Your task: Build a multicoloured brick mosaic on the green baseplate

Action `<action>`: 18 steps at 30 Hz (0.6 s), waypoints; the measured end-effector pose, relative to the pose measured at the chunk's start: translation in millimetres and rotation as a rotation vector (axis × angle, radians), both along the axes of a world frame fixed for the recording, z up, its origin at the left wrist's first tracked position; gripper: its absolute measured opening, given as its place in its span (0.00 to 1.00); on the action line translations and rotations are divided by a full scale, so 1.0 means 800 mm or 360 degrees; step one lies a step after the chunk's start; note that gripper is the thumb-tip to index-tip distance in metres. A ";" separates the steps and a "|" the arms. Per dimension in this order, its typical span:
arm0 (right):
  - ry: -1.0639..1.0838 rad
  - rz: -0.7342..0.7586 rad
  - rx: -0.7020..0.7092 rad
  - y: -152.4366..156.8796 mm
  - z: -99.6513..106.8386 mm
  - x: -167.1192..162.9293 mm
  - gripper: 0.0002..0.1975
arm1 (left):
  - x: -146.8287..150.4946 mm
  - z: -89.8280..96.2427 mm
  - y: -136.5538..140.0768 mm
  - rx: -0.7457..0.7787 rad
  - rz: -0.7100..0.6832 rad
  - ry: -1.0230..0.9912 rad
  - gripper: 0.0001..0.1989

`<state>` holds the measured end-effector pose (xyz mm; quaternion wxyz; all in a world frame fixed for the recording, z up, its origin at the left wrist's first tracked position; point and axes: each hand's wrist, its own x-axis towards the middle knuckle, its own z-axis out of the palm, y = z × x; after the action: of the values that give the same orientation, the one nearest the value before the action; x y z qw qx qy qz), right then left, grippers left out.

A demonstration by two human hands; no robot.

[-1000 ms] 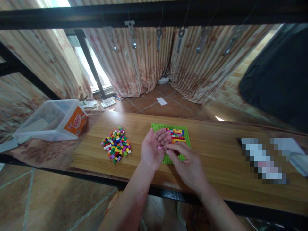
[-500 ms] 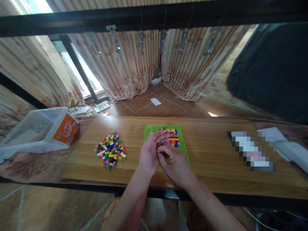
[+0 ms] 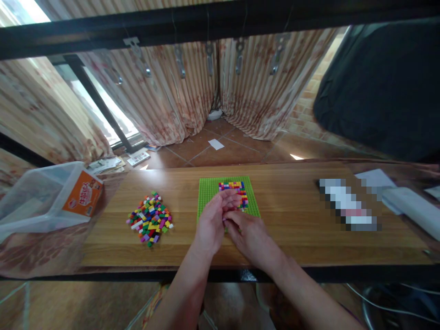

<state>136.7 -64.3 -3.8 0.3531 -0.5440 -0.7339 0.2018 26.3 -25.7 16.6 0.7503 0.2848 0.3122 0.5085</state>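
Observation:
My left hand is cupped with its palm up and its fingers stretched out over the green baseplate. My right hand meets it at the palm, thumb and forefinger pinched on what looks like a small purplish toy brick, mostly hidden by the fingers. Beyond the hands, a block of multicoloured bricks is set in rows on the baseplate; the hands cover its near left part. Left of the baseplate lies a heap of loose toy bricks in many colours.
A clear plastic bin with an orange label stands at the table's left end. On the right lie a blurred-out object and a white roll-like thing. A black bar with hanging hooks crosses above the wooden tabletop.
The view has shifted slightly, so the table and its things sit a little farther left. Both hands stay together over the baseplate, the right still pinching at the left palm.

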 end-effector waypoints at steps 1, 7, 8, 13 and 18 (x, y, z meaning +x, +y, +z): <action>0.0021 -0.0006 0.0006 0.001 0.002 0.005 0.09 | 0.000 -0.001 0.001 0.0000 0.0016 -0.0014 0.17; 0.0161 -0.0342 0.0021 0.012 0.004 0.052 0.08 | -0.015 0.000 0.013 -0.0117 0.0267 -0.0092 0.13; 0.0174 -0.0385 -0.0001 0.014 0.001 0.057 0.08 | -0.018 0.001 0.016 -0.0145 0.0303 -0.0095 0.13; 0.0213 -0.0415 -0.0085 0.022 -0.014 0.062 0.08 | -0.024 0.002 0.021 -0.0185 0.0354 -0.0040 0.13; 0.0292 -0.0406 -0.0090 0.027 -0.017 0.058 0.08 | -0.024 0.001 0.019 -0.0187 0.0292 -0.0021 0.14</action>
<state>183.2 -42.6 -17.3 0.4260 -0.6218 -0.6176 0.2246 7.5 -10.2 17.4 0.7180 0.2071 0.3612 0.5578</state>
